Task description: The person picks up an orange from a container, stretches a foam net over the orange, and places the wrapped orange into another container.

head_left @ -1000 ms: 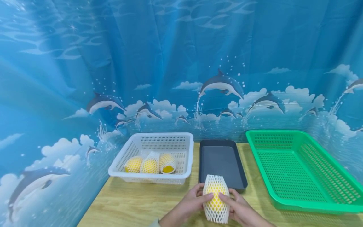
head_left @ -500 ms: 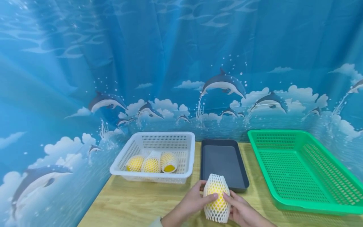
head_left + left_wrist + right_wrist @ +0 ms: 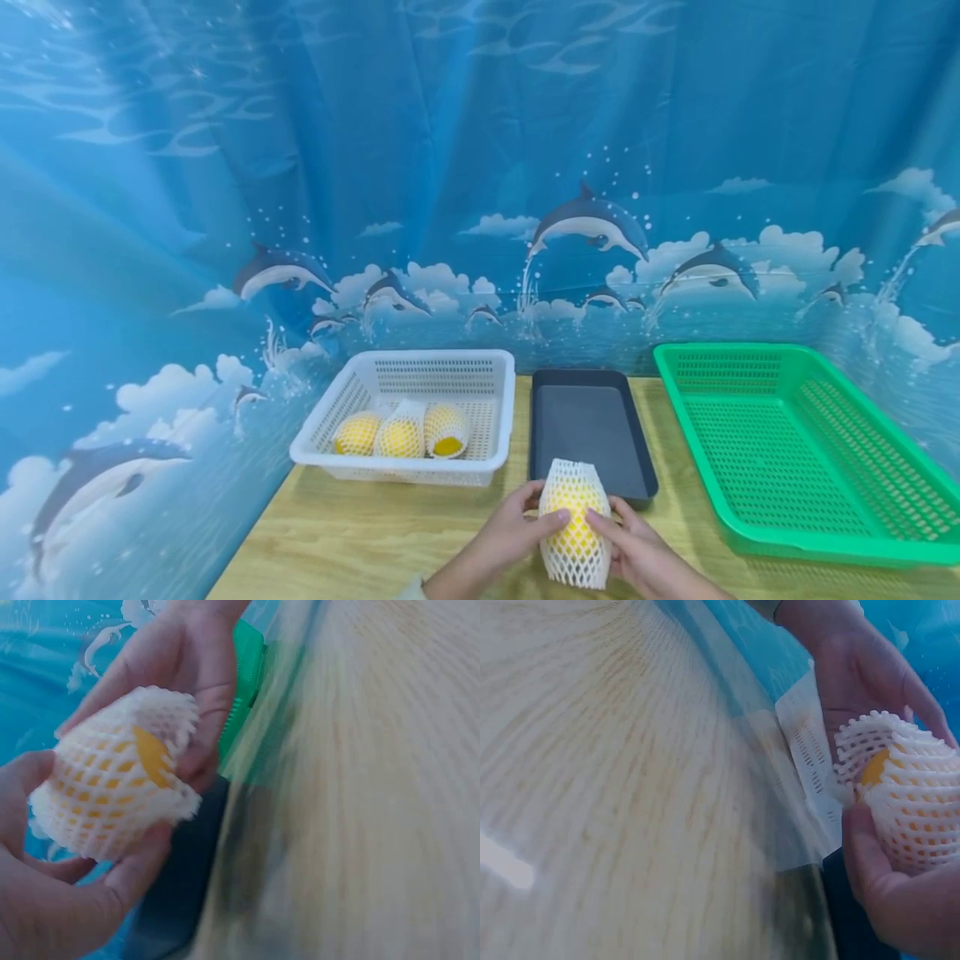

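Note:
Both hands hold a yellow round fruit inside a white foam net sleeve (image 3: 576, 533), low in the head view over the near end of the dark tray. From the left, my left hand (image 3: 510, 529) grips the net with its thumb across the front. My right hand (image 3: 645, 550) grips the opposite side, its thumb also on the front. The sleeve stands upright and reaches past the fruit above and below. In the left wrist view, bare yellow skin (image 3: 154, 759) shows through the sleeve's open end. Fingers behind the sleeve are partly hidden.
At the left, a white basket (image 3: 397, 472) holds three yellow fruits in foam nets. A dark grey tray (image 3: 588, 425) lies in the middle of the wooden table (image 3: 337, 533). To the right stands a green basket (image 3: 795, 450). A blue dolphin-print curtain (image 3: 450, 167) hangs behind.
The two hands keep their grip on the netted fruit in nearly the same place. Only a slight shift of the thumbs and of the head view shows.

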`<action>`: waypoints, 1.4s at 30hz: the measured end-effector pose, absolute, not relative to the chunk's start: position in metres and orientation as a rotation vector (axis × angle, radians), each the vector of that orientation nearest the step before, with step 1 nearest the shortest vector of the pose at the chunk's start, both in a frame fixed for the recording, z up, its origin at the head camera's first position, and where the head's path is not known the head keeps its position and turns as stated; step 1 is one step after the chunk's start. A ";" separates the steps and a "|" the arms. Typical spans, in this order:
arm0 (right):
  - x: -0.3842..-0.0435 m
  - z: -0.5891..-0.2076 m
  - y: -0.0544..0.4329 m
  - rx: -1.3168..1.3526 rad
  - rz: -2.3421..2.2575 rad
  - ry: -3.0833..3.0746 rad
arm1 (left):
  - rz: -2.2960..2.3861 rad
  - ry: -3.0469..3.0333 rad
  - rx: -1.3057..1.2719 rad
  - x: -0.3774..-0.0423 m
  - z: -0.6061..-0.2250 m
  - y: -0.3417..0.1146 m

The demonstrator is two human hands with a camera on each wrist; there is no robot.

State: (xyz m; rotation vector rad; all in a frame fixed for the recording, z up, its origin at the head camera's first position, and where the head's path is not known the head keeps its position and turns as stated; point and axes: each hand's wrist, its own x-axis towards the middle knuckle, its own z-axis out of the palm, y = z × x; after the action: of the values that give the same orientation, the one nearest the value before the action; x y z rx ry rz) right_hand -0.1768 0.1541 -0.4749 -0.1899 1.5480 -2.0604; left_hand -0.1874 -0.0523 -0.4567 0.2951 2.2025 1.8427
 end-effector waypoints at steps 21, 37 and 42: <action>-0.172 -0.463 0.141 -0.061 -2.060 1.779 | 2.095 1.716 0.254 -0.193 -0.478 -0.061; -0.171 -0.465 0.142 -0.086 -2.090 1.785 | 2.092 1.681 0.298 -0.191 -0.477 -0.056; -0.172 -0.464 0.141 -0.071 -2.056 1.793 | 2.069 1.740 0.280 -0.191 -0.476 -0.055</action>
State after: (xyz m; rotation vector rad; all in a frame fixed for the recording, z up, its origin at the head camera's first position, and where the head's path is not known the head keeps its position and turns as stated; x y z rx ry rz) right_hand -0.1715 0.1415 -0.4637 -0.0708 1.7927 -2.0563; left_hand -0.1910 -0.0547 -0.4761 0.2804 1.7402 2.0694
